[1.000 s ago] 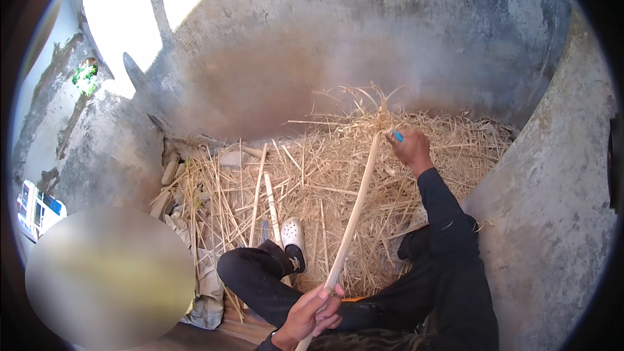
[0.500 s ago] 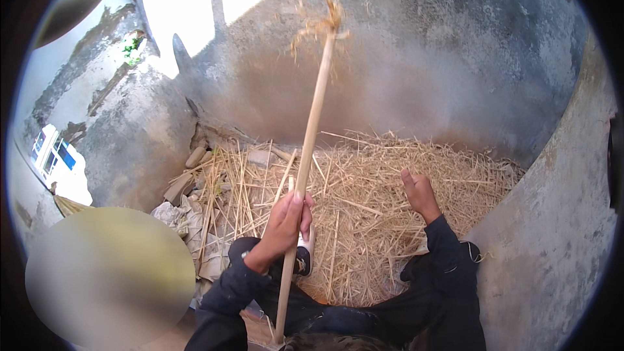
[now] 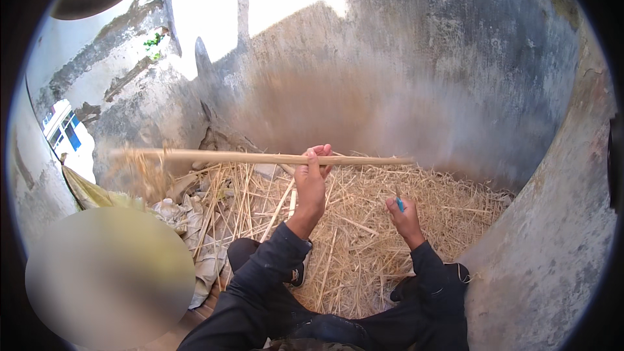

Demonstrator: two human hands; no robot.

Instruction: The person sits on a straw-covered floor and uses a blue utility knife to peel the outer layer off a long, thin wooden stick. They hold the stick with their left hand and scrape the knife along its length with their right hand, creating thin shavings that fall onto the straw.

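My left hand (image 3: 310, 192) is closed around a long, pale wooden stick (image 3: 240, 156), gripping it right of its middle. The stick lies nearly level across the view. At its left end hang frayed, motion-blurred brown fibres (image 3: 146, 172); the right end looks plain. My right hand (image 3: 408, 222), lower and to the right, is closed on a small blue-handled tool (image 3: 400, 205). A short, thin dark tip sticks up from it, too small to identify surely. That hand is apart from the stick, above the straw.
Straw shavings (image 3: 364, 247) cover the ground between my legs up to a stained wall (image 3: 416, 78). Another wall (image 3: 552, 240) curves along the right. Longer strips (image 3: 237, 198) and crumpled cloth (image 3: 203, 247) lie at left, beside a blurred oval (image 3: 110, 279).
The stick has swung from near upright to level, its frayed end moving from the top to the left. My right hand has shifted slightly down and left, and its blue tool now shows.
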